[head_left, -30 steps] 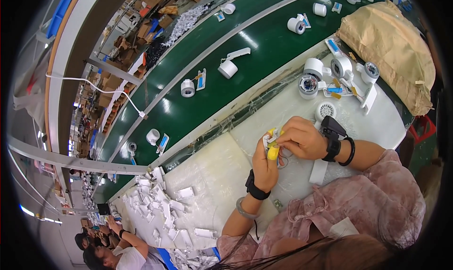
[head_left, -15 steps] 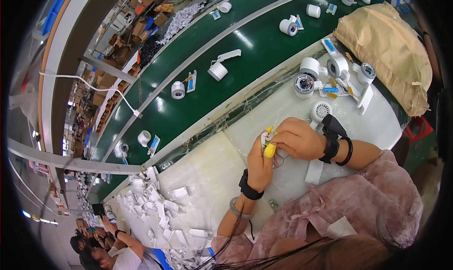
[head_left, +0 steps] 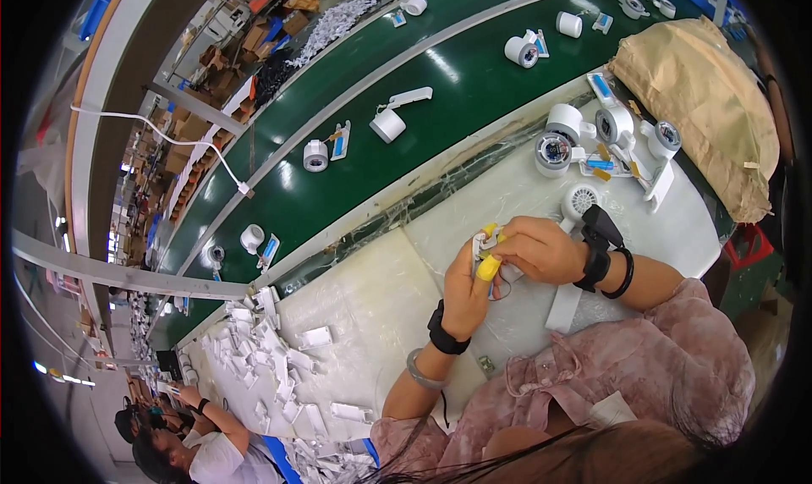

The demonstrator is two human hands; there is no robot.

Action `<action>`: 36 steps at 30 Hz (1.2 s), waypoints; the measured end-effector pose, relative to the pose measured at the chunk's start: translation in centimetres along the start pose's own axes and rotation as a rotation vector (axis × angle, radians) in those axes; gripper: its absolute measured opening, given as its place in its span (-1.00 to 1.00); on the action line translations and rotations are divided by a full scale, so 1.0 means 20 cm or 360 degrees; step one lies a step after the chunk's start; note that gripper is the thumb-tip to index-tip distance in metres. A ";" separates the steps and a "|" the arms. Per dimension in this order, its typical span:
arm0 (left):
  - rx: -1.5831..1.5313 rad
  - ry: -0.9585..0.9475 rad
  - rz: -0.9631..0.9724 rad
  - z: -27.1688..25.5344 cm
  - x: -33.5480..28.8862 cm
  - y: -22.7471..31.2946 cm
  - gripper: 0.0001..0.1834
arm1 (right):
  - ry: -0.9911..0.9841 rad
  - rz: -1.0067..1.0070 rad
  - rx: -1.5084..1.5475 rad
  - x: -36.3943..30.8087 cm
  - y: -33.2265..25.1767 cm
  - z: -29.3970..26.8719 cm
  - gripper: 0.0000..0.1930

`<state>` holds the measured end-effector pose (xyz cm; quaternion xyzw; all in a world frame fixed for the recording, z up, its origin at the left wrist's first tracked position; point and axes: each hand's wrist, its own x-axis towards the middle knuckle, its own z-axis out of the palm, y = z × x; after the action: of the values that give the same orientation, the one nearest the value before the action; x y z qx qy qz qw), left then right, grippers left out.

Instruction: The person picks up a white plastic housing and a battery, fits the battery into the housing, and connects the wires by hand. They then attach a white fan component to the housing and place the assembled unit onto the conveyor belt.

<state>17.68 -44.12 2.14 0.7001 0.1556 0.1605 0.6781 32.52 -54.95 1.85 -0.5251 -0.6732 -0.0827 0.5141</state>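
Observation:
Just over the table, my left hand (head_left: 464, 291) is closed around a small white plastic part (head_left: 479, 245). Yellow coverings (head_left: 488, 269) show at the fingertips there. My right hand (head_left: 541, 250) is closed too, its fingers pinched at the same part from the right; they hide much of it. Thin wires hang below the fingers. Beyond my right wrist lies a white fan head with a round grille (head_left: 580, 200). A white handle piece (head_left: 562, 309) lies under my right forearm.
Several white fan heads (head_left: 554, 152) with blue batteries sit at the table's far right, beside a brown paper-covered bundle (head_left: 698, 116). White handle shells (head_left: 271, 349) are piled at left. A green conveyor (head_left: 347, 192) carries fan parts beyond the table. A co-worker (head_left: 216, 442) sits at lower left.
Both hands stay together at the white part, with the fingers slightly shifted. My view has tilted a little. Fan parts at the conveyor's left end have moved slightly left.

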 end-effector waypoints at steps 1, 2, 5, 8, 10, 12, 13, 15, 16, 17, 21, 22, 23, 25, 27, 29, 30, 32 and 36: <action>-0.0027 0.0018 0.0007 0.00 0.00 -0.02 -0.59 | 0.0010 -0.0004 -0.0038 0.00 0.00 0.00 -0.78; -0.0054 0.0037 0.0014 0.00 0.00 -0.03 -0.59 | 0.0007 -0.0009 -0.0034 0.00 0.00 0.01 -0.78; -0.0019 0.0048 0.0026 0.01 0.00 -0.02 -0.61 | 0.0012 0.0012 -0.0017 -0.02 0.00 0.02 -0.76; 0.0007 0.0054 0.0039 0.01 0.01 -0.02 -0.63 | 0.0055 0.0002 -0.0025 -0.02 0.01 0.02 -0.75; 0.0018 0.0077 0.0038 0.01 0.01 -0.02 -0.64 | 0.0051 0.0023 -0.0078 -0.02 0.00 0.03 -0.75; 0.0033 0.0109 0.0048 0.00 0.01 -0.01 -0.65 | 0.0033 0.0047 -0.0074 -0.01 0.00 0.04 -0.75; 0.0118 0.0077 0.0062 -0.02 0.02 -0.02 -0.66 | 0.0023 0.0069 -0.0075 0.00 -0.01 0.04 -0.75; 0.0203 0.0070 0.0101 -0.03 0.02 -0.01 -0.67 | 0.0003 0.0136 -0.0101 0.00 -0.03 0.05 -0.76; 0.0218 0.0062 0.0057 -0.03 0.02 -0.01 -0.67 | -0.0006 0.0216 -0.0136 -0.01 -0.04 0.04 -0.76; 0.0235 0.0054 0.0017 -0.03 0.02 -0.01 -0.68 | -0.0015 0.0179 -0.0136 -0.02 -0.05 0.05 -0.76; 0.0060 0.0060 -0.0141 -0.05 0.03 0.00 -0.71 | -0.0086 0.0325 -0.0090 0.04 -0.05 0.03 -0.78; 0.0064 0.0078 -0.0109 -0.08 0.05 0.01 -0.71 | -0.0186 0.0383 -0.0108 0.07 -0.06 0.01 -0.79; 0.0066 0.0101 -0.0074 -0.13 0.08 0.03 -0.72 | -0.0258 0.0353 -0.0181 0.13 -0.05 -0.01 -0.80; 0.0195 0.0079 -0.0001 -0.28 0.13 0.05 -0.68 | -0.0401 0.0314 -0.0267 0.27 -0.06 -0.07 -0.79; 0.0059 0.0227 -0.0051 -0.44 0.20 0.11 -0.69 | -0.0607 0.0288 -0.0371 0.37 -0.01 -0.09 -0.78; 0.0036 0.0421 -0.0077 -0.61 0.23 0.17 -0.71 | -0.0655 0.0243 -0.0355 0.43 0.02 -0.09 -0.79; 0.0183 0.0413 0.0071 -0.79 0.30 0.11 -0.73 | -0.0744 0.0260 -0.0302 0.47 0.07 -0.07 -0.79; 0.0321 0.0691 -0.0067 -0.97 0.39 0.11 -0.75 | -0.0822 0.0350 -0.0292 0.49 0.16 -0.03 -0.80; 0.1831 0.1458 0.0002 -1.54 0.48 -0.08 -0.72 | -0.0857 0.0108 -0.0492 0.46 0.16 0.12 -0.81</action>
<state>12.97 -12.23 1.55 0.8082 0.4824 0.3303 0.0704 34.27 -46.26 6.51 -0.6222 -0.7467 -0.0247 0.2337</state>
